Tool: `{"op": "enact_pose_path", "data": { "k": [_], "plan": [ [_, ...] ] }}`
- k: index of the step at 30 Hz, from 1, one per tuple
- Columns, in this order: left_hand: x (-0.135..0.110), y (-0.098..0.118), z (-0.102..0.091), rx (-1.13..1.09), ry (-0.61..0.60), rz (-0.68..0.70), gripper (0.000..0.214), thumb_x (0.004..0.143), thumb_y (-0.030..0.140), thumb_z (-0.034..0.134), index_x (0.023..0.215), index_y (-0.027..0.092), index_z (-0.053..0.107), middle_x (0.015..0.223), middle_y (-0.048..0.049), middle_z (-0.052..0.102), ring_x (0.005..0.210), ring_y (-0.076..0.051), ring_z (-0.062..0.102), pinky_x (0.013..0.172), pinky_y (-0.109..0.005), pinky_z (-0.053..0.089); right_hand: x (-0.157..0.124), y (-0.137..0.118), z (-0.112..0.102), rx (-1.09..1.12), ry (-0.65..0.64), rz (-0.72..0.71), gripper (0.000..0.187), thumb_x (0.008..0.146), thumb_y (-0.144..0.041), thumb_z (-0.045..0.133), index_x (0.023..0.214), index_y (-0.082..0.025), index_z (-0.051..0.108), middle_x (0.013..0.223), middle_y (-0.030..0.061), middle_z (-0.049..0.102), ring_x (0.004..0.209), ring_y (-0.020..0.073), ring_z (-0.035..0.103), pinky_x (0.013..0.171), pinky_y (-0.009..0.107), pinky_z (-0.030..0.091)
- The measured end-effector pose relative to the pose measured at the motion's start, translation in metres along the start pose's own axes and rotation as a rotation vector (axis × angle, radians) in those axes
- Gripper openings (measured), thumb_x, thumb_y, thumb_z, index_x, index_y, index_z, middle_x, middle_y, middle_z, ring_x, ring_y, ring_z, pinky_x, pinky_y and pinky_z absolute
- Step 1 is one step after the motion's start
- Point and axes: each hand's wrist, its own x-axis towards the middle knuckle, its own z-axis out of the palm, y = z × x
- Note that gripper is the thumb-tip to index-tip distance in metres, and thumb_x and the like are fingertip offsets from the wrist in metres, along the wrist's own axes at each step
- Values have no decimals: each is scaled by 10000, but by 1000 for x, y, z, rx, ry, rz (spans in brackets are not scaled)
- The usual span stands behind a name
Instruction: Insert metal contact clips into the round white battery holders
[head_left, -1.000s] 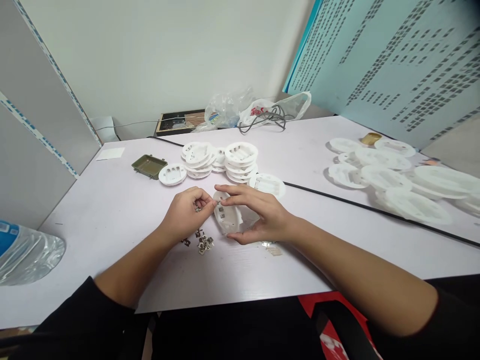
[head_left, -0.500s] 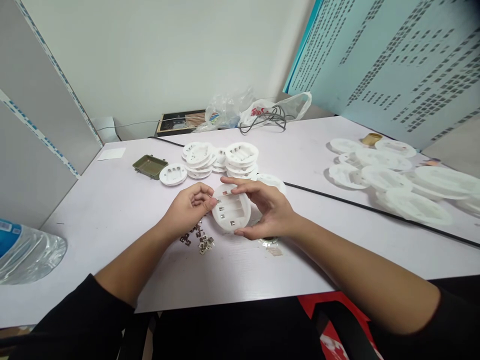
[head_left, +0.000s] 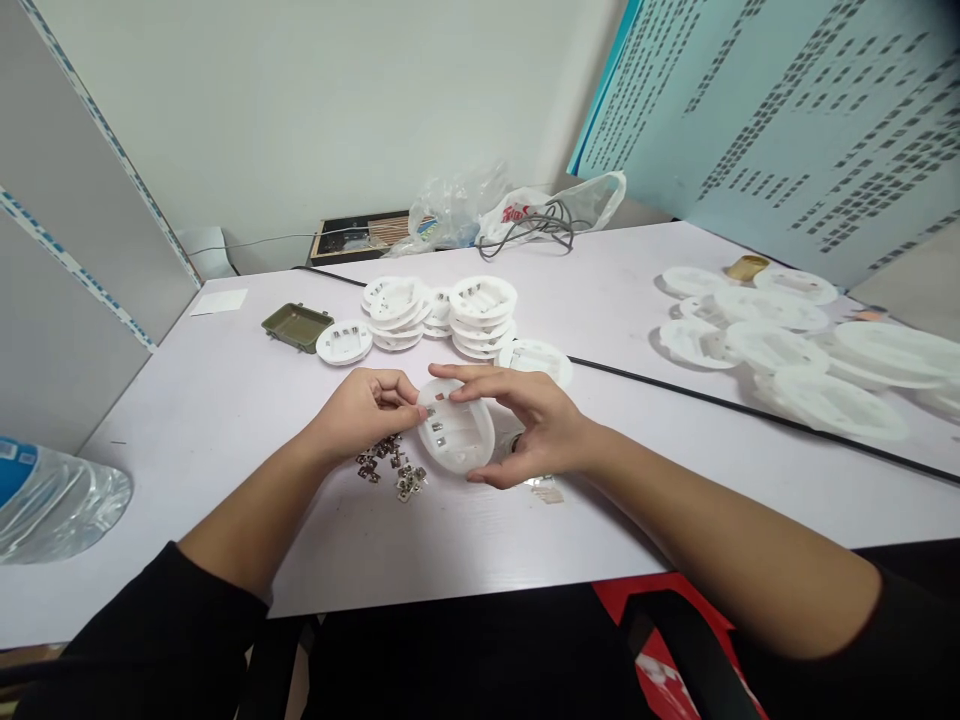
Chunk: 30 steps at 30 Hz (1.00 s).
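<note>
A round white plastic battery case (head_left: 463, 432) is held tilted above the table, its slotted side partly facing me. Small metal contacts show along its left part. My right hand (head_left: 536, 420) grips it across the top and bottom edges, fingers on the upper rim and thumb underneath. At the left rim, my left hand (head_left: 375, 412) is closed, thumb and finger pinching the edge beside the contacts; whether a small contact is between them is hidden. Loose metal contacts (head_left: 409, 482) lie in a small pile on the table below my left hand.
Stacks of similar white cases (head_left: 481, 305) stand behind my hands, with an olive-green tray (head_left: 297, 327) to their left. More white round parts (head_left: 780, 350) lie at right, beyond a black cable (head_left: 675, 390). A large water bottle (head_left: 60, 500) is at left; plastic bags (head_left: 517, 215) lie at the back.
The case has shifted slightly left and turned, so it looks narrower. The contact near its lower edge no longer shows clearly. Both hands have moved with it, keeping their hold.
</note>
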Motion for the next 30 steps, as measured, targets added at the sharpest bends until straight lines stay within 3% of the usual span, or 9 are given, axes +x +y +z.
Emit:
{"op": "enact_pose_path", "data": {
  "k": [5, 10, 16, 18, 23, 30],
  "plan": [
    [-4, 4, 5, 145, -17, 79, 228, 709, 250, 731, 708, 196, 509, 541, 69, 523, 499, -82, 454, 505, -204, 368, 5, -6, -1, -32, -52, -50, 664, 754, -310, 872, 1347, -188, 600, 1425, 199, 640, 1319, 273, 639, 1070, 402, 554],
    [-6, 5, 4, 234, -104, 134, 125, 733, 224, 689, 782, 184, 581, 565, 77, 470, 513, -83, 442, 503, -200, 355, 5, -9, 0, -16, -91, -53, 646, 760, -295, 863, 1346, -189, 612, 1435, 190, 635, 1271, 266, 670, 1046, 376, 563],
    [-8, 7, 2, 161, -264, 106, 277, 759, 205, 683, 1035, 185, 673, 702, 17, 634, 613, -133, 593, 561, -231, 454, 3, -10, 2, 193, -110, 69, 677, 709, -234, 845, 1349, -219, 624, 1332, 151, 698, 1203, 272, 689, 1050, 423, 542],
    [-8, 7, 4, 159, -271, 104, 255, 744, 182, 677, 999, 186, 672, 705, 15, 635, 616, -134, 598, 562, -232, 462, 3, -12, 1, 221, -117, 95, 690, 692, -210, 841, 1349, -228, 628, 1297, 135, 713, 1162, 266, 697, 1029, 421, 548],
    [-8, 10, 7, 256, -229, 163, 146, 640, 120, 649, 671, 195, 528, 651, 45, 526, 581, -105, 515, 524, -209, 424, 6, -19, 3, 154, -166, 48, 687, 711, -188, 809, 1367, -276, 627, 1426, 113, 653, 1176, 246, 692, 997, 379, 561],
    [-7, 8, 8, 286, -243, 228, 178, 665, 145, 642, 654, 202, 474, 632, 55, 474, 560, -95, 475, 513, -208, 407, 8, -21, 2, 160, -163, 32, 716, 712, -191, 825, 1394, -263, 620, 1434, 128, 647, 1201, 256, 686, 1017, 393, 555]
  ]
}}
